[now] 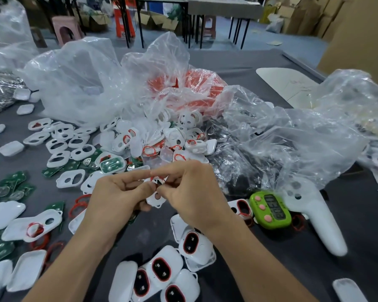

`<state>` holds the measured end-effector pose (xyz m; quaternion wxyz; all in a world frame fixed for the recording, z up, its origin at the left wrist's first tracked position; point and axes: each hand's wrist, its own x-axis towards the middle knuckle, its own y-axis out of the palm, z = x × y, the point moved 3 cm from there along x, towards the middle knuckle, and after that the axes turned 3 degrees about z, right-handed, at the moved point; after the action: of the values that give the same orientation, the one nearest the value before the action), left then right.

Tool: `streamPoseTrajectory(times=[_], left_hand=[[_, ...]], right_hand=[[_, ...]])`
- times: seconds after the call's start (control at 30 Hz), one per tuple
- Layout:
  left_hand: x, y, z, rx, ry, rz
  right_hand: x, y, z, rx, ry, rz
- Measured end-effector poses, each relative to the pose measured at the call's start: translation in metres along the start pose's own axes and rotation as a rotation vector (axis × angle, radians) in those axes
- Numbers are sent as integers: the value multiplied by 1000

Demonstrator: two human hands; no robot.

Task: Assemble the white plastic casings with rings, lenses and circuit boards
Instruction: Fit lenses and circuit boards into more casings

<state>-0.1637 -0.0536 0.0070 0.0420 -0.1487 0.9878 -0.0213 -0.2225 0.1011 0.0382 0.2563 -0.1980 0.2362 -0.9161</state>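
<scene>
Four ringed casings (164, 269); left hand (118, 192) grip pinches one casing (154, 199), right hand (194, 197) grip one red ring (155, 179).

Casings (11, 148): white plastic, smooth, glossy. Rings (34, 228): red, thin, rubbery-looking. Circuit boards (0, 251): green, slight sheen, with metal discs. Bags (79, 79): clear film, crinkled, shiny. Tabletop (347, 225): dark grey, matt. Timer (271, 210): glossy green plastic.

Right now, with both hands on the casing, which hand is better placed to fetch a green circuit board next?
Probably the left hand: the green circuit boards lie on its side, while the right hand is busy pinching the red ring on the white casing.
</scene>
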Motion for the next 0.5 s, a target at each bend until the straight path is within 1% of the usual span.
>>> streamPoseTrajectory(times=[0.07, 0.17, 0.23, 0.3, 0.4, 0.43, 0.47, 0.5], left_hand=[[0, 0, -1, 4, 10, 3], [-2, 1, -3, -23, 29, -14], [-4, 2, -4, -33, 25, -27], [-5, 4, -5, -46, 12, -36], [-5, 5, -6, -96, -1, -61], [-5, 5, -6, -114, 3, -84], [-4, 4, -6, -125, 7, -109], [-4, 3, -5, -130, 10, -132]], right_hand=[[-1, -1, 3, 16, -33, -60], [0, -5, -1, -9, -6, -203], [0, -2, -1, -4, -5, -161], [-2, 3, 3, -72, -8, -114], [-2, 2, 5, -148, 66, -251], [-1, 1, 6, -180, 61, -271], [-1, 1, 6, -205, 41, -245], [0, 1, 6, -201, 22, -183]])
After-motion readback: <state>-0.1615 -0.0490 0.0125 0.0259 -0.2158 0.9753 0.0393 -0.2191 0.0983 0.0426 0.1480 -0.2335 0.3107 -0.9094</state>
